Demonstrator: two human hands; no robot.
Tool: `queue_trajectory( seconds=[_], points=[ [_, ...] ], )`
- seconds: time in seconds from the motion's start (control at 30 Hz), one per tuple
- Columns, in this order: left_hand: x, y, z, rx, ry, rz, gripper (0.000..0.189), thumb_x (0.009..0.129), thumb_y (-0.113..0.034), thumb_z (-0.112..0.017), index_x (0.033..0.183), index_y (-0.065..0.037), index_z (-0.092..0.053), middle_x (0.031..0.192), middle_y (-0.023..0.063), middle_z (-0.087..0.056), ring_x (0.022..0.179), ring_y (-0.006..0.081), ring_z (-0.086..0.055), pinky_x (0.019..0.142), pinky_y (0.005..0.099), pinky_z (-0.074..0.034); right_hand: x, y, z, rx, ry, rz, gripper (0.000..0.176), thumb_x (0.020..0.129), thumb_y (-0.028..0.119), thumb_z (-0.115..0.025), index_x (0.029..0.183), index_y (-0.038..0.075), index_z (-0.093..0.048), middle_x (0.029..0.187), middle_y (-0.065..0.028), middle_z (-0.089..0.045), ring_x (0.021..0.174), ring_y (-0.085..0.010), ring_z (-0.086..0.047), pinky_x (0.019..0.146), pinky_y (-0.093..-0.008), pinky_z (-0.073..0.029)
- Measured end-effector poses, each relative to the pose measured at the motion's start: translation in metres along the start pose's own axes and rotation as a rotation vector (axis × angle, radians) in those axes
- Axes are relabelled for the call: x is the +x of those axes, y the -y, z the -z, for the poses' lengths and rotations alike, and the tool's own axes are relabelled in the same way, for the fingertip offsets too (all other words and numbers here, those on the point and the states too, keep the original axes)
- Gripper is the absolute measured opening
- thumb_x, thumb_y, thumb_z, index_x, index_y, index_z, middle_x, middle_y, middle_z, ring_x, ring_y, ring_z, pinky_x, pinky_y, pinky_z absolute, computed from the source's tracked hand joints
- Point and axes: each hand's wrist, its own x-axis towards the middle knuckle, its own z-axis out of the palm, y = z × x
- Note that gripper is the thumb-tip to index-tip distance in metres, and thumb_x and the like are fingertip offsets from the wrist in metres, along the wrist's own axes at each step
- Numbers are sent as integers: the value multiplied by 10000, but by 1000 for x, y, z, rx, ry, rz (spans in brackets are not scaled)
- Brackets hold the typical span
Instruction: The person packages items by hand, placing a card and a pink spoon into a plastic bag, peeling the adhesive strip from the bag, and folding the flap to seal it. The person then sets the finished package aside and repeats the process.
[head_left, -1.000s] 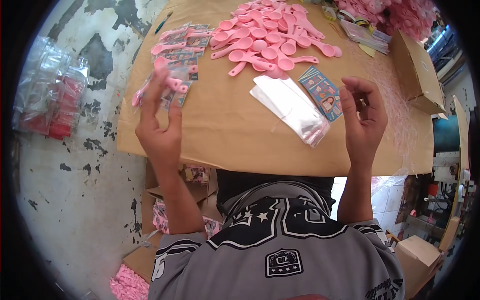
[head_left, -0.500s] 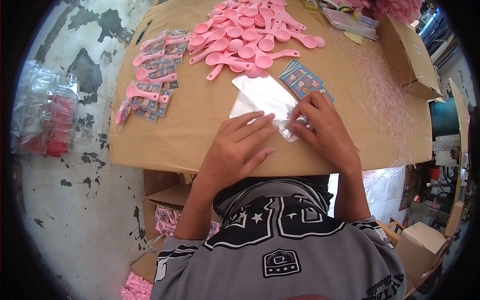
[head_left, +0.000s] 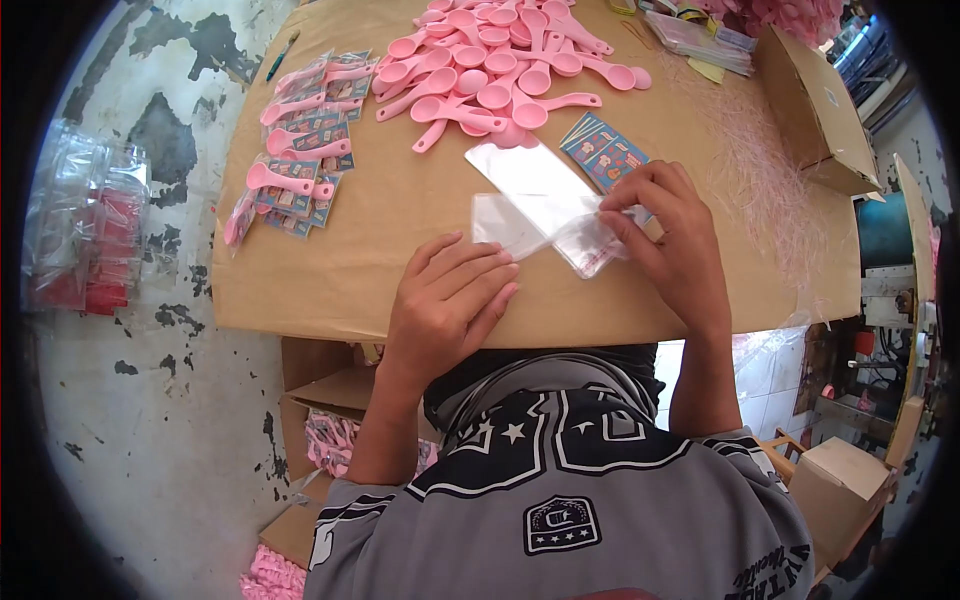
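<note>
A clear plastic bag (head_left: 510, 222) lies slantwise over a stack of clear bags (head_left: 540, 185) on the brown table. My right hand (head_left: 660, 225) pinches the single bag's right end between thumb and fingers. My left hand (head_left: 450, 300) rests palm down, fingers spread, its fingertips at the bag's lower left edge. Printed blue cards (head_left: 603, 153) are fanned out just beyond my right hand. Past the bags lies a large heap of pink measuring spoons (head_left: 495, 65).
Bagged pink spoons with cards (head_left: 305, 155) lie in a column at the table's left. A cardboard box (head_left: 815, 110) stands at the right, beside pink plastic strands (head_left: 765, 170). Packets (head_left: 700, 42) lie at the back right. Clear and red packaging (head_left: 95, 225) is far left.
The single bag now lies spread out, extending left from my right hand. My left hand has moved left and slightly down, and my right hand slightly right.
</note>
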Motion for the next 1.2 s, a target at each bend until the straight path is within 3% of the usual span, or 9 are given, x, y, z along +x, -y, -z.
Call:
queue_trajectory(
  seconds=[0.1, 0.3, 0.5, 0.6, 0.87, 0.97, 1.07, 1.17, 1.2],
  points=[
    [-2, 4, 4, 46, -49, 33, 87, 908, -83, -749, 983, -53, -782, 998, 72, -786, 1050, 251, -746, 1060, 466, -491, 1, -3, 3, -8, -80, -18, 146, 848, 56, -779, 964, 23, -697, 1010, -118, -642, 1011, -326, -585, 880, -412, -471],
    [-6, 10, 8, 45, -85, 85, 77, 924, -80, -731, 980, -49, -774, 1003, 85, -780, 1065, 263, -745, 1068, 480, -486, 2, 5, 4, -60, 135, 171, 216, 842, 103, -795, 1019, 48, -683, 1067, -121, -627, 1036, -338, -586, 914, -441, -470],
    [-7, 18, 13, 86, -116, 207, 127, 970, -105, -698, 1042, -33, -774, 1067, 118, -778, 1106, 293, -734, 1089, 493, -478, -5, 0, -5, -10, 297, 3, 178, 858, 120, -779, 995, 45, -693, 1019, -118, -611, 1013, -333, -588, 906, -442, -472],
    [-8, 25, 17, 151, -149, 238, 138, 982, -112, -689, 1052, -28, -773, 1063, 123, -780, 1121, 295, -730, 1092, 494, -480, -7, -2, -4, -1, 274, -3, 137, 868, 118, -768, 947, 27, -704, 990, -116, -618, 996, -332, -594, 891, -436, -475],
    [-7, 20, 14, 104, -224, 253, 133, 968, -104, -694, 1058, -41, -769, 1081, 116, -774, 1083, 311, -716, 1087, 478, -468, -2, -1, -2, 27, -39, 39, 84, 903, 87, -751, 928, 14, -718, 1024, -114, -670, 996, -313, -610, 879, -414, -489],
    [5, 0, 6, -30, -381, 299, 150, 966, -113, -702, 1077, -49, -780, 1135, 126, -765, 1033, 334, -700, 1026, 436, -497, -2, 3, -6, 83, -101, 35, 92, 881, 77, -771, 925, 19, -715, 1034, -111, -678, 1006, -310, -615, 886, -412, -494],
    [10, -15, 1, -277, -226, 366, 234, 1028, -196, -675, 1162, -19, -751, 1182, 126, -755, 1001, 254, -684, 929, 356, -520, 0, 10, -9, 81, -139, 68, 117, 845, 68, -796, 919, 37, -711, 1049, -101, -676, 1012, -309, -615, 889, -414, -497],
    [17, -17, -1, -1063, 79, 637, 386, 1086, -314, -615, 1242, 29, -697, 1184, 123, -748, 999, 152, -666, 865, 291, -520, -2, 24, -12, 34, -116, 151, 148, 810, 66, -815, 908, 59, -706, 1076, -89, -665, 1022, -307, -609, 893, -416, -498],
    [17, -19, -6, -1134, 51, 618, 421, 1095, -339, -596, 1256, 41, -683, 1173, 118, -746, 988, 131, -659, 863, 276, -517, -3, 30, -13, 15, -100, 184, 158, 798, 67, -821, 905, 66, -704, 1086, -85, -660, 1026, -306, -606, 894, -417, -498]
  ],
)
